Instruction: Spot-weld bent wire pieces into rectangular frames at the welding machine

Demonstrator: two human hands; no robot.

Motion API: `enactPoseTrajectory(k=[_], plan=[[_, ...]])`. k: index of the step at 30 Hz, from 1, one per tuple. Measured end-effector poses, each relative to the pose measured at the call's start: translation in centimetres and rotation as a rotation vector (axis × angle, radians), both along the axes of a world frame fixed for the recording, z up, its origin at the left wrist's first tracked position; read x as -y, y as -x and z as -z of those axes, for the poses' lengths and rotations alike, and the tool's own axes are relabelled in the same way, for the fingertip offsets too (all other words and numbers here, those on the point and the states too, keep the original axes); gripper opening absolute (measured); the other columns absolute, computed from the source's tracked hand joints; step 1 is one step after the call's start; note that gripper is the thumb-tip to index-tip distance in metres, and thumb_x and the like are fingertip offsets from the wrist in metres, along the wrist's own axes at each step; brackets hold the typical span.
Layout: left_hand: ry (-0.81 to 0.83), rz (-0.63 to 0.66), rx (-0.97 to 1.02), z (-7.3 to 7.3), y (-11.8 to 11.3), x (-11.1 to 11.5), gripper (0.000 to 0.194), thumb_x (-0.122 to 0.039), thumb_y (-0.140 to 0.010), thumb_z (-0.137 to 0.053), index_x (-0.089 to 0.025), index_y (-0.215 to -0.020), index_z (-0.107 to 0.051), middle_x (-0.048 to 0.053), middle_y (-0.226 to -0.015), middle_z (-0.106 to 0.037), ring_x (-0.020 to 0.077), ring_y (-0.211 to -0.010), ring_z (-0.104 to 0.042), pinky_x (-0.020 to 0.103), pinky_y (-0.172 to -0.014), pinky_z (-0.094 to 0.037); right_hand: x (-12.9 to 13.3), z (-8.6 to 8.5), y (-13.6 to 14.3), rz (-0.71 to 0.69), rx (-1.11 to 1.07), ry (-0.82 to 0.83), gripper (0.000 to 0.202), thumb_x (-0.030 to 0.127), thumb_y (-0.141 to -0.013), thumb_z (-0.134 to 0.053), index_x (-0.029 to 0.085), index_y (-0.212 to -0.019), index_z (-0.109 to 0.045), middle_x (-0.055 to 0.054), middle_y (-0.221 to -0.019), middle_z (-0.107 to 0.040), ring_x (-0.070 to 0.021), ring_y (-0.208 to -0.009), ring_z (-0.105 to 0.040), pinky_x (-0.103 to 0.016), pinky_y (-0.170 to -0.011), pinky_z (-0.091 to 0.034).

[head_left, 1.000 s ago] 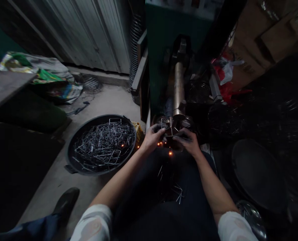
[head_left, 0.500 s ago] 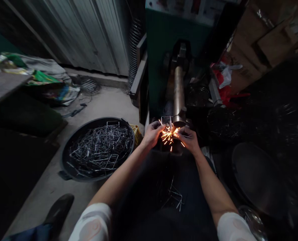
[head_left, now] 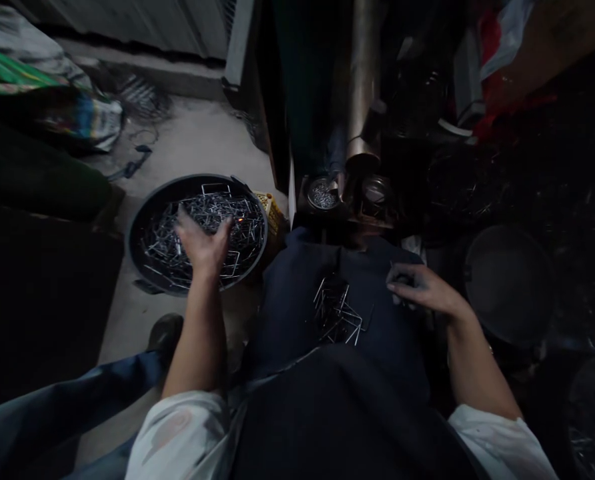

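Note:
My left hand [head_left: 203,241] is over a round black basin [head_left: 133,250] heaped with bent metal wire pieces [head_left: 202,217], its fingers spread and nothing seen in them. A small orange glow [head_left: 240,219] shows among the pieces. My right hand [head_left: 411,285] is above the right side of my lap, fingers curled together; what they hold is too dark to name. Several bent wires [head_left: 340,313] lie on the dark apron [head_left: 297,287] between my hands.
Ahead stands a machine with a thick metal cylinder [head_left: 364,87] and a small dish of bits [head_left: 322,193] below it. A yellow crate [head_left: 272,213] is beside the basin. A round dark lid-like object [head_left: 508,283] is at right. Another person's leg [head_left: 77,390] shows at lower left.
My hands have parted from under the cylinder: the left moved out over the basin and opened, the right came back toward my lap. The sparks are gone. The view has tilted down.

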State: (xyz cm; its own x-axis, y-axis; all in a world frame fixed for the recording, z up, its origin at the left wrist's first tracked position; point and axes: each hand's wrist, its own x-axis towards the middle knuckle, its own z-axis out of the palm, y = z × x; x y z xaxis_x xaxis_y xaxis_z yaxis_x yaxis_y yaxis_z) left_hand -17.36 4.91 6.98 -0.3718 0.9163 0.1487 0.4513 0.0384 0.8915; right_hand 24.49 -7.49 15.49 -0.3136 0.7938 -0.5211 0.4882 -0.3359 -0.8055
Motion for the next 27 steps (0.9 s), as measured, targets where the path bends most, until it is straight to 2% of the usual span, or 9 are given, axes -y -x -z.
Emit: enactPoseTrajectory(k=[2,3,7,11,16,19,22,24,27], plan=[[-0.022,0.028,-0.350,0.0,-1.2,2.0,0.042,-0.038,-0.081,-0.075,-0.015,-0.113,-0.060,0.011,-0.111,-0.060,0.0319,-0.111,-0.056,0.049,-0.100,-0.046,0.3,1.2,1.2,0.044,0.054,-0.084,0.025,0.043,-0.090,-0.066,0.018,-0.088,-0.064,0.000,-0.066,-0.067,-0.0109,-0.049,-0.055,-0.019,-0.043,-0.039],[-0.012,0.155,-0.474,-0.1,-2.9,3.1,0.034,-0.038,-0.085,-0.070,-0.016,-0.110,-0.064,0.012,-0.109,-0.060,0.0323,-0.110,-0.055,0.049,-0.098,-0.046,0.3,1.9,1.9,0.084,0.084,-0.146,0.025,0.042,-0.090,-0.066,0.018,-0.086,-0.064,0.000,-0.065,-0.066,-0.0106,-0.049,-0.054,-0.018,-0.043,-0.038],[0.035,0.938,-0.847,-0.2,-12.0,7.2,0.016,-0.027,-0.091,-0.060,-0.018,-0.085,-0.072,0.014,-0.103,-0.063,0.0310,-0.106,-0.053,0.044,-0.086,-0.046,0.5,4.0,3.4,0.233,0.151,-0.300,0.028,0.045,-0.088,-0.069,0.018,-0.082,-0.068,0.001,-0.063,-0.065,-0.0117,-0.051,-0.055,-0.020,-0.045,-0.038],[0.099,1.171,-1.045,-0.3,-16.5,9.0,0.022,-0.014,-0.090,-0.056,-0.015,-0.074,-0.072,0.017,-0.100,-0.065,0.0326,-0.108,-0.052,0.047,-0.084,-0.042,2.2,5.1,2.4,0.228,0.189,-0.349,0.027,0.045,-0.090,-0.066,0.020,-0.092,-0.072,-0.002,-0.075,-0.070,-0.0155,-0.061,-0.063,-0.022,-0.053,-0.044],[0.139,1.205,-1.046,-3.3,-14.5,10.7,0.021,-0.013,-0.091,-0.053,-0.015,-0.081,-0.071,0.016,-0.103,-0.065,0.0301,-0.104,-0.055,0.039,-0.073,-0.042,3.5,5.9,1.1,0.189,0.285,-0.382,0.027,0.040,-0.095,-0.056,0.020,-0.103,-0.072,-0.003,-0.079,-0.072,-0.0164,-0.059,-0.065,-0.027,-0.064,-0.049],[0.240,1.108,-1.019,-4.8,-12.1,11.7,0.021,-0.008,-0.089,-0.049,-0.015,-0.095,-0.068,0.014,-0.097,-0.065,0.0271,-0.095,-0.058,0.033,-0.061,-0.036,3.2,6.2,1.2,0.265,0.257,-0.361,0.029,0.042,-0.094,-0.059,0.021,-0.113,-0.066,-0.001,-0.076,-0.072,-0.0141,-0.048,-0.061,-0.026,-0.058,-0.048],[0.362,0.908,-0.853,-4.1,-9.6,11.6,0.018,-0.009,-0.088,-0.049,-0.016,-0.097,-0.063,0.008,-0.081,-0.064,0.0220,-0.074,-0.058,0.030,-0.057,-0.032,2.6,6.6,1.9,0.390,0.149,-0.366,0.033,0.048,-0.089,-0.068,0.023,-0.109,-0.058,0.002,-0.070,-0.071,-0.0123,-0.043,-0.056,-0.023,-0.049,-0.045],[0.370,0.732,-0.596,-2.9,-8.5,11.0,0.009,-0.019,-0.091,-0.050,-0.017,-0.089,-0.059,0.003,-0.071,-0.059,0.0182,-0.064,-0.052,0.029,-0.059,-0.033,2.1,6.8,2.9,0.456,0.035,-0.358,0.035,0.052,-0.086,-0.070,0.023,-0.098,-0.054,0.003,-0.066,-0.069,-0.0109,-0.038,-0.052,-0.020,-0.041,-0.039],[0.294,0.519,-0.127,-1.1,-8.3,9.9,0.021,-0.035,-0.091,-0.053,-0.019,-0.077,-0.053,0.000,-0.069,-0.054,0.0152,-0.065,-0.049,0.026,-0.062,-0.037,1.3,6.6,5.0,0.495,-0.145,-0.316,0.041,0.056,-0.084,-0.072,0.022,-0.087,-0.050,0.004,-0.061,-0.065,-0.0084,-0.032,-0.044,-0.019,-0.033,-0.031]])
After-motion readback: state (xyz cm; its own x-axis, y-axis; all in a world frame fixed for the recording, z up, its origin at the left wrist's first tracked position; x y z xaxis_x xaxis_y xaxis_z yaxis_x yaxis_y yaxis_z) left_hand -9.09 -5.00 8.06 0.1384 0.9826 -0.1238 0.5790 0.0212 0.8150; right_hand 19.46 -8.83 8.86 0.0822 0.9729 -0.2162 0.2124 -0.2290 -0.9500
